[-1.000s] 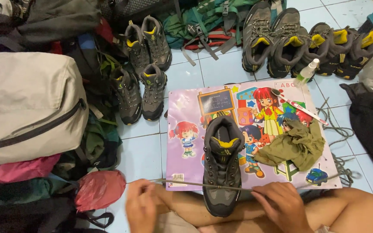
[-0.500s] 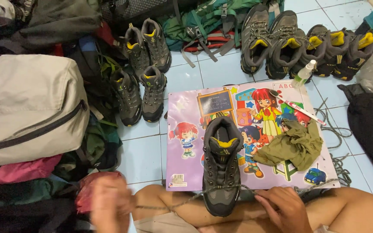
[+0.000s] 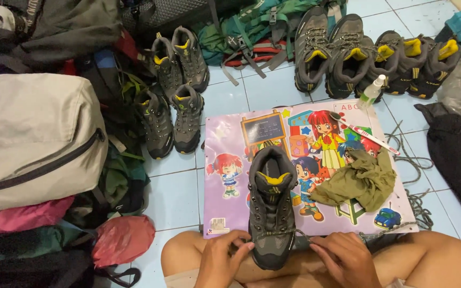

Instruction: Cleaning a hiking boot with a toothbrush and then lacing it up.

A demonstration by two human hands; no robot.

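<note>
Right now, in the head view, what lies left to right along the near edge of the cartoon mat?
Left hand → grey boot with yellow lining → right hand → olive cloth → small blue toy car picture on the cartoon mat.

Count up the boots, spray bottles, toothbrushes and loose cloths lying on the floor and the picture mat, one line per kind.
Boots: 10, with 1 on the mat, 4 at left, 5 at top right
Spray bottle: 1
Toothbrush: 1
Olive cloth: 1
Total: 13
</note>
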